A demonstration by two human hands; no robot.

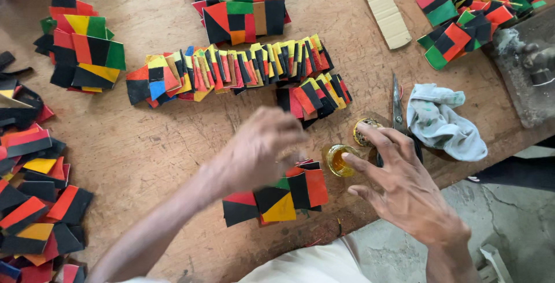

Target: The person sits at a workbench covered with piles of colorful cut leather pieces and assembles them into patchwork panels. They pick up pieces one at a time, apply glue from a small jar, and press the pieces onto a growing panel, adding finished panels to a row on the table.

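My left hand (pixel 260 147) hovers, blurred, over a small stack of patchwork leather squares (pixel 283 195) in red, black, green and yellow near the table's front edge; whether it holds anything cannot be told. My right hand (pixel 404 187) has its fingers spread, with a fingertip reaching toward a small open jar of yellow glue (pixel 338 160). The jar's lid (pixel 364 131) lies just behind it.
A long overlapping row of coloured squares (pixel 231 72) crosses the wooden table (pixel 150 150). More piles lie at left (pixel 81 49), lower left (pixel 34 208), top centre (pixel 243 5) and top right (pixel 468 11). Scissors (pixel 398 106), a stained white cloth (pixel 442 121) and a cardboard strip (pixel 386 12) lie at right.
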